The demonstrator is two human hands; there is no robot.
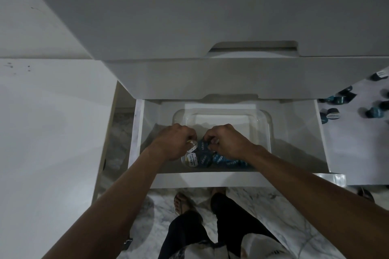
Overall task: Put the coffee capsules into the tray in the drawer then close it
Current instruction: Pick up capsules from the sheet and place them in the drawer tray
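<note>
The white drawer (303, 136) is pulled open below the cabinet. Inside it sits a clear plastic tray (264, 124). Several coffee capsules (223, 161) with blue and gold lids lie along the tray's near side. My left hand (174, 143) is down in the tray with its fingers curled around a gold-lidded capsule (193, 147). Close beside it, my right hand (228, 143) pinches a dark blue capsule (203, 145). More loose capsules (345, 99) lie on the white surface to the right of the drawer.
A closed upper drawer front (231, 78) overhangs the back of the open drawer. A white countertop (46, 132) fills the left. My legs and feet (185, 206) stand on marble floor just below the drawer front (206, 180).
</note>
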